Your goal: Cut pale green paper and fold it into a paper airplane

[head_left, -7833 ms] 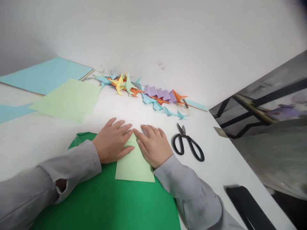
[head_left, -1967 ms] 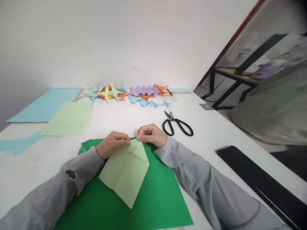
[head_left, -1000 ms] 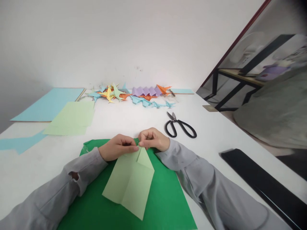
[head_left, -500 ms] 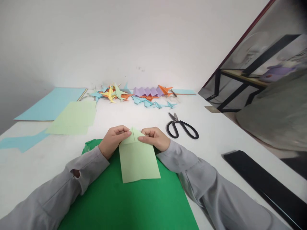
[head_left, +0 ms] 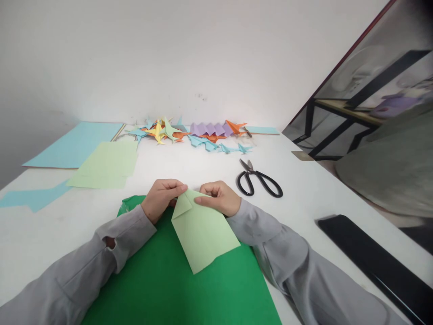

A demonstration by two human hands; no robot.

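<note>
A light green paper (head_left: 203,232), folded to a point at its top, lies tilted over a dark green sheet (head_left: 169,289) on the white table. My left hand (head_left: 161,197) pinches the paper's folded top-left flap with closed fingers. My right hand (head_left: 218,197) is closed on the top-right edge, thumb pressing on the paper. Both sleeves are grey.
Black scissors (head_left: 259,182) lie just right of my right hand. A row of folded paper figures (head_left: 192,132) runs along the wall. Light green sheets (head_left: 106,163) and blue sheets (head_left: 76,145) lie at the left. A black flat object (head_left: 368,264) sits near the right edge.
The folded paper has turned so that its lower end swings to the right. Both hands stay pinched at its top point. The view has shifted slightly.
</note>
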